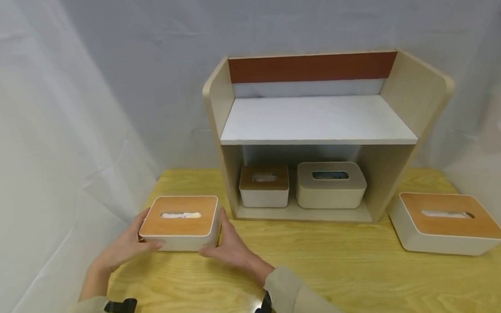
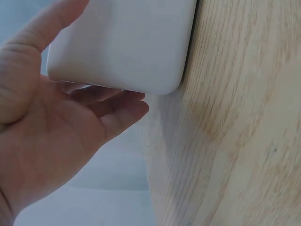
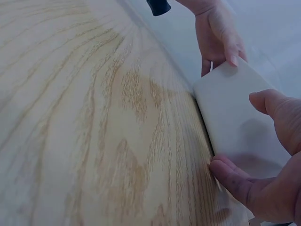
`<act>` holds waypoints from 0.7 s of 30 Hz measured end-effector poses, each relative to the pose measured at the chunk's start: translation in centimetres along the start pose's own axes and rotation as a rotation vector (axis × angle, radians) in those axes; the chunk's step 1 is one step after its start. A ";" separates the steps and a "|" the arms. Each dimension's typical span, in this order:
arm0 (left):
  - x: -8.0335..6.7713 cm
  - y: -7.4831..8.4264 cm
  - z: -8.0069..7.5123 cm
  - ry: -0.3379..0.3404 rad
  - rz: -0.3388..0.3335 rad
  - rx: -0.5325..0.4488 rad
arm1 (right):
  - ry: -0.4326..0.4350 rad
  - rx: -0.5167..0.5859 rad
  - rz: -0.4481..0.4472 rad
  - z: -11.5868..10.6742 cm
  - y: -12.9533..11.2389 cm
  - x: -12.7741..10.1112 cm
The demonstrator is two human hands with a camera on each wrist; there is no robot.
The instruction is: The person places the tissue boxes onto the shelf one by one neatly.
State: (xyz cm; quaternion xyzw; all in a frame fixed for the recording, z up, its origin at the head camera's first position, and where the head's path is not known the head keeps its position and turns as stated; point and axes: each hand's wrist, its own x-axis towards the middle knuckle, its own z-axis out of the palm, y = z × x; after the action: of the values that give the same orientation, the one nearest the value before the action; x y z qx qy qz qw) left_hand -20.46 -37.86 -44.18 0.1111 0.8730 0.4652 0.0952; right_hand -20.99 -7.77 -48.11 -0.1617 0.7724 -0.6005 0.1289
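A white tissue box (image 1: pixel 180 221) with a wooden lid and a tissue in its slot sits at the left of the wooden table (image 1: pixel 321 274). My left hand (image 1: pixel 125 246) cups the box's left end, thumb on the front corner and fingers (image 2: pixel 117 110) under the side of the box (image 2: pixel 122 42). At the right end my right hand (image 1: pixel 228 244) holds the box (image 3: pixel 235 117) between its thumb (image 3: pixel 270 101) and fingers. The left hand (image 3: pixel 216 33) also shows at the far end in the right wrist view.
A wooden shelf unit (image 1: pixel 315 122) stands at the back of the table. Its lower compartment holds a small wood-lidded box (image 1: pixel 264 186) and a beige box (image 1: pixel 330 183). Another wood-lidded tissue box (image 1: pixel 445 223) lies at the right. White cloth walls close in the left and back.
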 end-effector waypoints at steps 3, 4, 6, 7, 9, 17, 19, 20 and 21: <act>0.1 -0.2 0.2 0.003 -0.003 -0.010 | -0.004 -0.020 -0.009 0.1 0.2 0.1; 0.1 -0.3 0.2 0.006 -0.001 -0.015 | -0.003 -0.025 -0.020 0.1 0.2 0.2; 0.1 -0.5 0.3 0.014 0.000 -0.017 | -0.003 -0.042 -0.049 0.2 0.3 0.3; 0.1 -0.6 0.3 0.018 0.000 -0.014 | -0.004 -0.052 -0.062 0.3 0.3 0.4; 0.1 -0.8 0.2 0.029 -0.002 0.003 | -0.006 -0.072 -0.075 0.5 0.2 0.5; -0.2 -1.3 0.1 0.065 0.036 0.045 | -0.020 -0.194 -0.023 1.0 -0.6 0.3; -0.5 -1.5 0.3 0.067 0.050 0.029 | -0.030 -0.241 -0.004 1.2 -0.7 0.0; -0.7 -1.6 0.4 0.066 0.053 0.016 | -0.036 -0.262 0.003 1.3 -0.7 -0.2; -0.9 -1.7 0.5 0.063 0.056 0.002 | -0.042 -0.282 0.012 1.4 -0.8 -0.3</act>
State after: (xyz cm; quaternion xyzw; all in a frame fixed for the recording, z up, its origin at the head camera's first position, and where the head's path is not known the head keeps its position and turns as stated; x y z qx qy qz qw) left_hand -19.61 -38.67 -45.83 0.1210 0.8727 0.4699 0.0547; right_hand -20.04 -9.06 -47.72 -0.1860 0.8472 -0.4818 0.1244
